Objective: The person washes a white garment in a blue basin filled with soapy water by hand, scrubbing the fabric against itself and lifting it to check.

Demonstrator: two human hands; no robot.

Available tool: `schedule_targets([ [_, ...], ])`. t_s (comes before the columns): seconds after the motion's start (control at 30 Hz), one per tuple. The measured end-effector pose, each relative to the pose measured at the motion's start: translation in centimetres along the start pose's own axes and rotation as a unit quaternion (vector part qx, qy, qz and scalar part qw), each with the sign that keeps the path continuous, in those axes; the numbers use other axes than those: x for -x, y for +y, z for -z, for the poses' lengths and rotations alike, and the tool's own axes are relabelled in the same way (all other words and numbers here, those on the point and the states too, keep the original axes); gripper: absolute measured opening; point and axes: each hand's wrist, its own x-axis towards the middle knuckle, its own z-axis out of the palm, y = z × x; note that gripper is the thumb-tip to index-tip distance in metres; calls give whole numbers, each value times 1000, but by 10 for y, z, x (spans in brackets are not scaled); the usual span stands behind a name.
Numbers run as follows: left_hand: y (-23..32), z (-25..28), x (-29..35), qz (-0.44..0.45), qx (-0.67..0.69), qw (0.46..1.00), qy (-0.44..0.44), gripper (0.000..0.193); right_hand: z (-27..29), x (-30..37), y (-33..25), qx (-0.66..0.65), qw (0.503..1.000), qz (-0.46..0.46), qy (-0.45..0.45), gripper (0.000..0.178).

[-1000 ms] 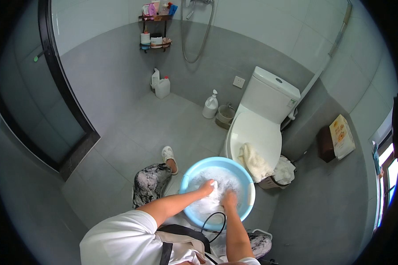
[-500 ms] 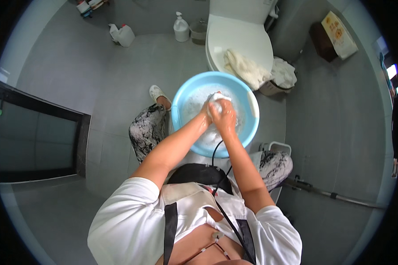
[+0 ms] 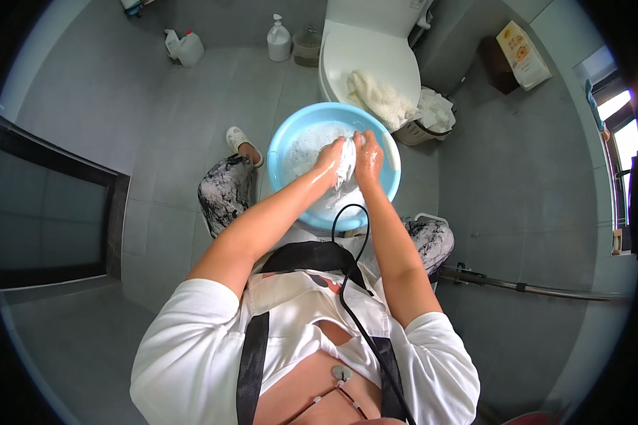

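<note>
Much grey tiled floor [image 3: 170,191] flanks the blue basin [image 3: 329,112].

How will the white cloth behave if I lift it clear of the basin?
The white cloth will probably droop, since it bunches in soft folds between the left hand and right hand. It may feel heavy for its size, as it looks wet, and slippery, given the suds around it.
</note>
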Motion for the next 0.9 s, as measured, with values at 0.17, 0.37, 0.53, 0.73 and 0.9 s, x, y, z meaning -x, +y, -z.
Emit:
schedule_targets([
  [0.17,25,3,16,-6,64,998,-12,36,8,0,-3,-52,996,66,1,19],
  [0.37,33,35,-8,66,150,927,-338,53,12,30,-68,-168,967,161,-101,18],
  [0.53,28,11,25,45,159,980,-114,42,0,38,-70,-32,992,121,-22,19],
  [0.73,29,13,23,44,133,985,-103,39,-4,32,-65,-30,976,214,27,14],
  [0.9,12,13,9,73,125,976,-164,38,0,31,-73,-17,999,21,39,15],
])
